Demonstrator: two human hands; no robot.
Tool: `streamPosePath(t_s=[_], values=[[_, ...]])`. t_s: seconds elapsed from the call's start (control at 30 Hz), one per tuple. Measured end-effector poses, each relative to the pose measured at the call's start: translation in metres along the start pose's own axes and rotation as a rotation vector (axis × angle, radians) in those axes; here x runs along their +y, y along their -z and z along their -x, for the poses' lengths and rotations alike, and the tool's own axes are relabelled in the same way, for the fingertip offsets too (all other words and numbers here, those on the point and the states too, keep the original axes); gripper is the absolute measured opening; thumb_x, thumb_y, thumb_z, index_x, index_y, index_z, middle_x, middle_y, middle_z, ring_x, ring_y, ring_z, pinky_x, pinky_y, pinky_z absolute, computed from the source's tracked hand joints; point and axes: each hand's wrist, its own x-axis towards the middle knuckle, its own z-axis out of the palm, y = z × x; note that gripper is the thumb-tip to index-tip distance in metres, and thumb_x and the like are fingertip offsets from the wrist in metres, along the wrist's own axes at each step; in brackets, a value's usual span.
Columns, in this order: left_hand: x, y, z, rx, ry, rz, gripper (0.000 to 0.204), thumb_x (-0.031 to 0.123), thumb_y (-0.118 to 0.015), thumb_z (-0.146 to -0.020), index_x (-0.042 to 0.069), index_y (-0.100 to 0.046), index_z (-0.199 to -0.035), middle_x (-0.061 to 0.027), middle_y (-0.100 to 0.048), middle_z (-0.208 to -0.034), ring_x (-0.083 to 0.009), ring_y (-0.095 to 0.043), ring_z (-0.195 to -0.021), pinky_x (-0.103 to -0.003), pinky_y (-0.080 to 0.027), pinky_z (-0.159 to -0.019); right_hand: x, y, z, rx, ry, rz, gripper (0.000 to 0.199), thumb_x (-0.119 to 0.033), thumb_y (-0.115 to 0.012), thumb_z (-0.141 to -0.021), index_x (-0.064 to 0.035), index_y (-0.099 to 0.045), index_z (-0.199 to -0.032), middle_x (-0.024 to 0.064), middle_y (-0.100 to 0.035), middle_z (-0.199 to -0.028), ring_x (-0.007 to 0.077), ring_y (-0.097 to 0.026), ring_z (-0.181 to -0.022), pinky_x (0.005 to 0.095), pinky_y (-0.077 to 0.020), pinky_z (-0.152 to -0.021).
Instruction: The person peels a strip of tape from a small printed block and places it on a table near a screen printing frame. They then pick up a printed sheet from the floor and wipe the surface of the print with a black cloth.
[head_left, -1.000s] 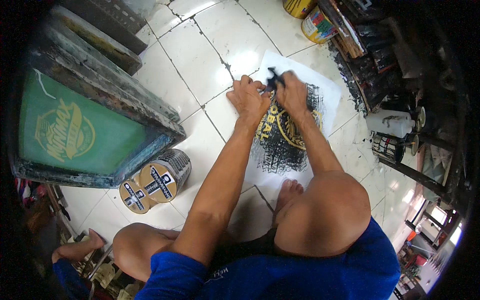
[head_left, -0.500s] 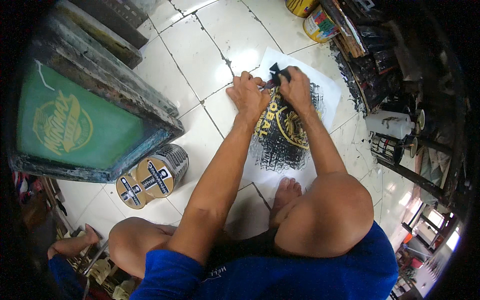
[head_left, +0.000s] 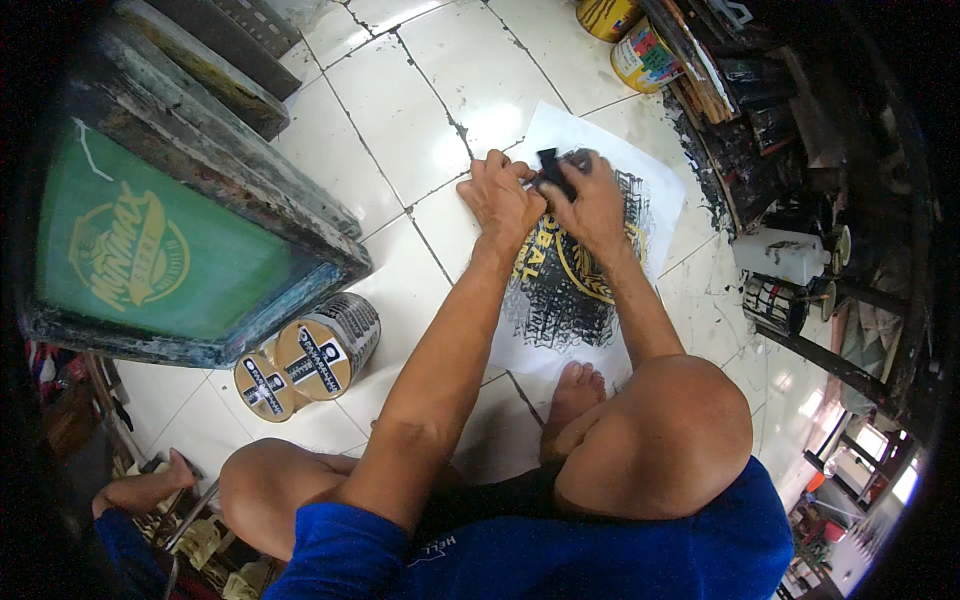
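Between both thumbs sits 1 small black piece (head_left: 551,168): right hand (head_left: 592,207) & left hand (head_left: 505,197) pinch it, fingers curled, over printed sheet (head_left: 640,185).

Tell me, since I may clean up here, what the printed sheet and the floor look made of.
The printed sheet looks like thin matte white paper: it lies flat and bears black and yellow ink. The floor looks like glossy white ceramic tile, with dark grout lines and reflections.
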Motion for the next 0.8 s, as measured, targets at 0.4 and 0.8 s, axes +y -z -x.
streamPosePath(t_s=[0.4, 0.8], values=[[0.001, 0.0, 0.0, 0.014, -0.002, 0.028, 0.02, 0.022, -0.083, -0.064, 0.017, -0.078, -0.083, -0.0021, -0.061, -0.106, -0.0246, -0.05, -0.109, -0.044, -0.033, -0.088, 0.005, -0.022, -0.006, 0.065, 0.006, -0.127, 0.02, -0.009, -0.07, -0.079, -0.0028, -0.07, -0.098, 0.0249, -0.062, -0.099, 0.0423, -0.061, -0.094, 0.0493, -0.0506, -0.082], [-0.001, -0.005, 0.0, 0.029, -0.04, 0.026, 0.02, 0.022, -0.079, -0.062, 0.016, -0.077, -0.082, -0.0027, -0.06, -0.103, -0.0257, -0.051, -0.107, -0.045, -0.034, -0.086, 0.016, -0.015, -0.027, 0.086, 0.004, -0.126, 0.014, -0.009, -0.067, -0.08, 0.0006, -0.07, -0.09, 0.0236, -0.063, -0.096, 0.043, -0.063, -0.088, 0.0487, -0.0522, -0.077]])
